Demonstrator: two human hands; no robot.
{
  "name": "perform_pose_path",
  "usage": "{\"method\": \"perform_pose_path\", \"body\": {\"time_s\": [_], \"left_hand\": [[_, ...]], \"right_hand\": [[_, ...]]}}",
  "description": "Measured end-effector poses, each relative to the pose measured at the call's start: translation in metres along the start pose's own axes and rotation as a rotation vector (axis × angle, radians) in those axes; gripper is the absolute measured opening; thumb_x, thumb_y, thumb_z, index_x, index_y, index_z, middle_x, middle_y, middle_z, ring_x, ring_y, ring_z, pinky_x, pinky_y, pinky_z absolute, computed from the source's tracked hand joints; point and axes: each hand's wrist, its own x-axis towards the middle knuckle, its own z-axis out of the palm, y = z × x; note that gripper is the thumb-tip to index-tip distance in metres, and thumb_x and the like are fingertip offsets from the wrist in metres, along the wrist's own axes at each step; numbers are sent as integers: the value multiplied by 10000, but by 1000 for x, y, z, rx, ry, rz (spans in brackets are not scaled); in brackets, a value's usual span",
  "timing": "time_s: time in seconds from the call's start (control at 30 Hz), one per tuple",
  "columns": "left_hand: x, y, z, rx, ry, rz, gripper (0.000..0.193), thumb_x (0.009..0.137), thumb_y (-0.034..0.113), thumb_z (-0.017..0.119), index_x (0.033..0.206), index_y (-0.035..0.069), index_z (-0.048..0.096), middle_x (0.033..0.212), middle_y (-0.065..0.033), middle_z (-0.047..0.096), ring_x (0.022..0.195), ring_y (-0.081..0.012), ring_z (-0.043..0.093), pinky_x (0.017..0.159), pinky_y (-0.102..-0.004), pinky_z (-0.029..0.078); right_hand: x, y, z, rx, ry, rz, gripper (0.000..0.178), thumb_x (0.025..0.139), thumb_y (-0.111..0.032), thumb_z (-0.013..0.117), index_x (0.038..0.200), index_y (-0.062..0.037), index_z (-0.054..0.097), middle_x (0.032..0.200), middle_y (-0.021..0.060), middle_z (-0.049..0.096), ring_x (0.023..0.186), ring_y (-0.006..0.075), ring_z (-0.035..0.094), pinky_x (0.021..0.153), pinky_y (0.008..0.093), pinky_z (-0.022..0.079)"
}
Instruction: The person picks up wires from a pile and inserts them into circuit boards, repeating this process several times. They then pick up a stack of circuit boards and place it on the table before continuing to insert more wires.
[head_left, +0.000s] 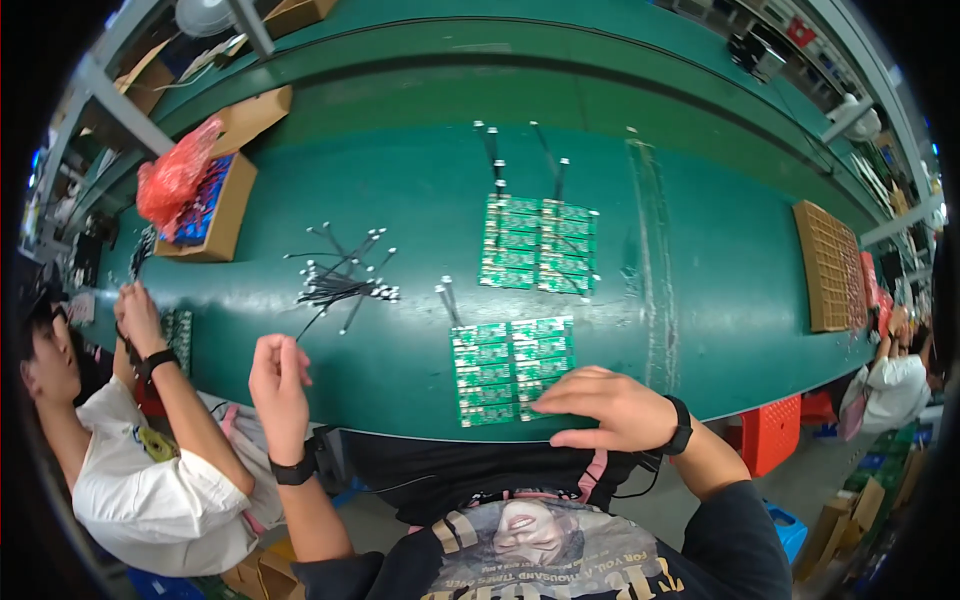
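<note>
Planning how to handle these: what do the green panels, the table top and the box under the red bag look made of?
Green panels: rigid circuit board, probably laminate, glossy green with small pale parts in a grid. Table top: a green mat or belt, smooth with a slight sheen; rubber or plastic, unclear which. Box: brown cardboard, matte, with folded walls. Red bag: thin crinkled plastic.

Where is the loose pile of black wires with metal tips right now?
In the head view, the pile of black wires lies on the green table, left of the two circuit board panels, beyond the raised left hand.

Wire pile [340, 285] lies left of both circuit-board panels [512, 370].
</note>
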Motion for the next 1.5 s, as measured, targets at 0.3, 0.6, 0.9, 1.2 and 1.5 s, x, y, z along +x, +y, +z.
{"method": "perform_pose_path", "body": {"time_s": [0.3, 0.6, 0.9, 1.2, 1.5], "left_hand": [[-39, 45, 7, 275, 295, 440, 100, 880, -58, 773, 881, -14, 683, 871, -118, 740, 776, -157, 702, 689, -271, 547], [-110, 57, 66, -399, -369, 100, 185, 805, -137, 800, 913, -21, 705, 932, -165, 766, 848, -211, 746, 771, -307, 595], [-119, 51, 89, -195, -535, 283, 146, 834, -95, 813, 921, -42, 708, 983, -164, 765, 943, -224, 758, 847, -341, 617], [-120, 44, 100, -461, -645, -125, 139, 837, -63, 820, 928, -30, 721, 974, -146, 771, 918, -217, 762, 787, -333, 623], [-113, 52, 113, -125, -513, 376, 135, 820, -36, 832, 908, 10, 740, 917, -112, 775, 839, -213, 764, 749, -305, 601]], "right_hand": [[19, -8, 12, -17, -52, -94, 414, 938, -302, 780, 1281, -84, 702, 1153, 94, 722, 1063, 283, 682, 976, 411, 523], [41, -40, 23, 426, 20, 89, 344, 913, -96, 795, 1247, -38, 734, 1093, 115, 753, 952, 240, 721, 891, 350, 567], [35, -26, 42, 650, 195, 128, 178, 928, -51, 773, 1101, -12, 777, 1030, 108, 752, 939, 206, 715, 855, 330, 564], [27, -21, 33, 583, 179, 145, 160, 910, 48, 751, 1065, 14, 774, 1046, 128, 743, 950, 217, 723, 855, 331, 575], [23, -18, 41, 879, 232, 463, 175, 947, -2, 736, 1117, 15, 773, 1039, 107, 740, 957, 176, 700, 888, 301, 576]]}}
